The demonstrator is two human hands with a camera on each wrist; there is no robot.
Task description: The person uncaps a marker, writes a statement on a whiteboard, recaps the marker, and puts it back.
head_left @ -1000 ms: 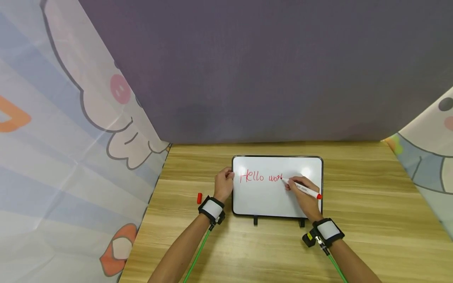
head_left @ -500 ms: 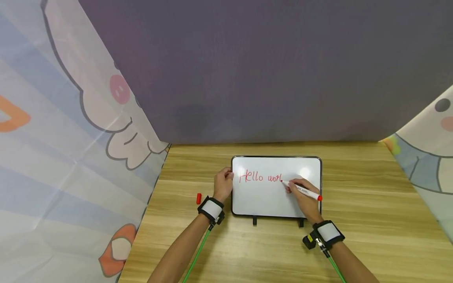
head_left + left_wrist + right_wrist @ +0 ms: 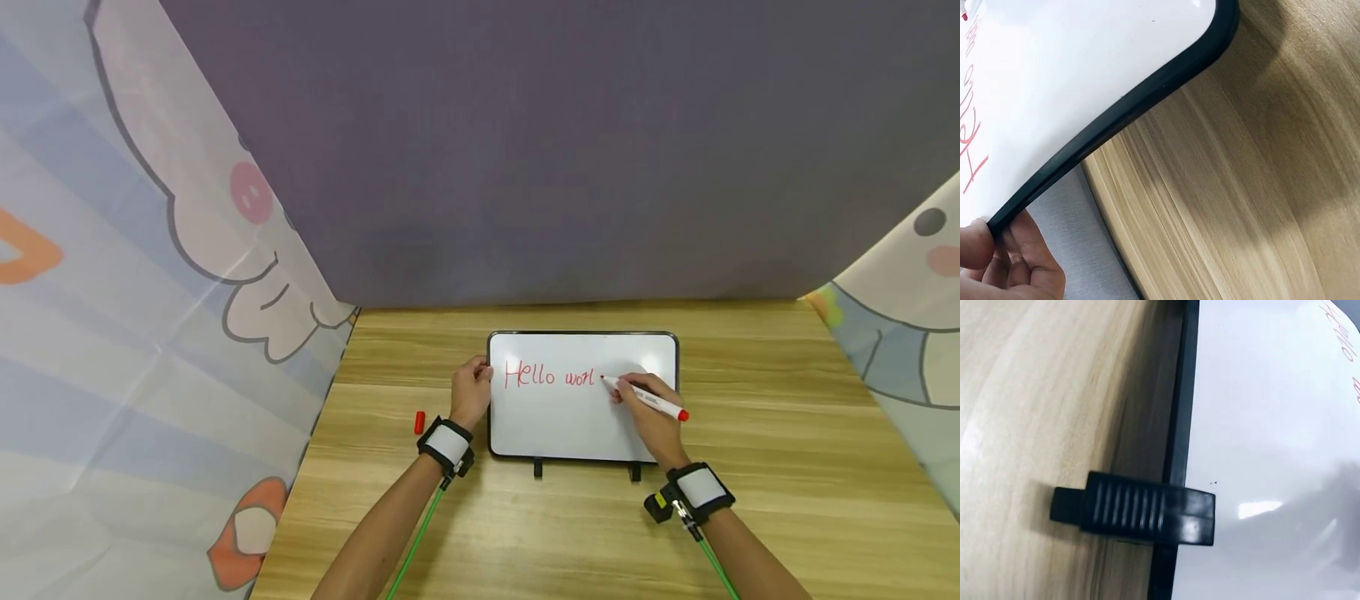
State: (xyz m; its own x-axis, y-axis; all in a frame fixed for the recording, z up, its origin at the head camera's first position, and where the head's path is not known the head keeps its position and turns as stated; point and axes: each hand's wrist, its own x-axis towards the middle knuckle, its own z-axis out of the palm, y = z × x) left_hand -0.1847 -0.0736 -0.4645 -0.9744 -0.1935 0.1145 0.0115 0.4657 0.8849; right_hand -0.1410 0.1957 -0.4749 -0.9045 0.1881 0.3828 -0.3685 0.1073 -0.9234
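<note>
A small whiteboard (image 3: 558, 425) with a black frame stands tilted on black feet on the table, with "Hello worl" in red across its upper part. My left hand (image 3: 471, 393) pinches its left edge; in the left wrist view the thumb (image 3: 975, 245) lies on the front face and curled fingers sit behind the frame. My right hand (image 3: 654, 425) holds a white marker (image 3: 651, 402) with a red end like a pen, its tip at the board just right of the last letter. The right wrist view shows one black foot (image 3: 1141, 509) clipped on the lower frame, without the hand.
A red marker cap (image 3: 420, 422) lies on the wood-grain table (image 3: 780, 400) left of the board. Behind the table rises a grey panel (image 3: 525, 167). Cartoon-printed sheets (image 3: 150, 250) flank both sides. Green cables (image 3: 416, 542) run from the wrist straps.
The marker tip has drawn the "l" stroke downward, then moved up and right of it. My left hand keeps its hold on the board. The head view has shifted slightly.
</note>
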